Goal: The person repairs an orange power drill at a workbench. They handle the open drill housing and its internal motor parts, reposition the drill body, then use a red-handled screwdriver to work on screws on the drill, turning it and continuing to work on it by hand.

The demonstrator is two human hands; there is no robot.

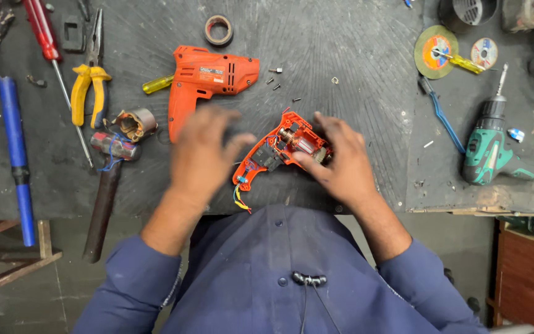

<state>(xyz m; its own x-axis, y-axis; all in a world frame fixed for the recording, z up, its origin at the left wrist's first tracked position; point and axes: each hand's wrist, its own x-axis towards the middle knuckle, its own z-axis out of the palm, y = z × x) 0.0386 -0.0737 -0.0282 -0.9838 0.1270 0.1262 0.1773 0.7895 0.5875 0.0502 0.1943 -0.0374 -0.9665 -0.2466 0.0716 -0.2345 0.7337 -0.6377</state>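
An opened orange drill half-shell (277,150) lies on the dark workbench (341,74), its motor and wires exposed, coloured wires trailing off its handle end. My right hand (335,158) rests on its right end, thumb pressing by the motor. My left hand (202,154) hovers just left of it, fingers spread and blurred, holding nothing. The other orange drill housing half (208,83) lies beyond my left hand. A few small screws (276,79) sit loose between the two halves.
Yellow-handled pliers (89,89), a red screwdriver (44,37), a hammer (109,179), a motor stator (136,124) and a blue tube (15,148) lie left. A tape roll (219,29) sits at the back. A green cordless drill (492,145) and grinding discs (437,52) lie right.
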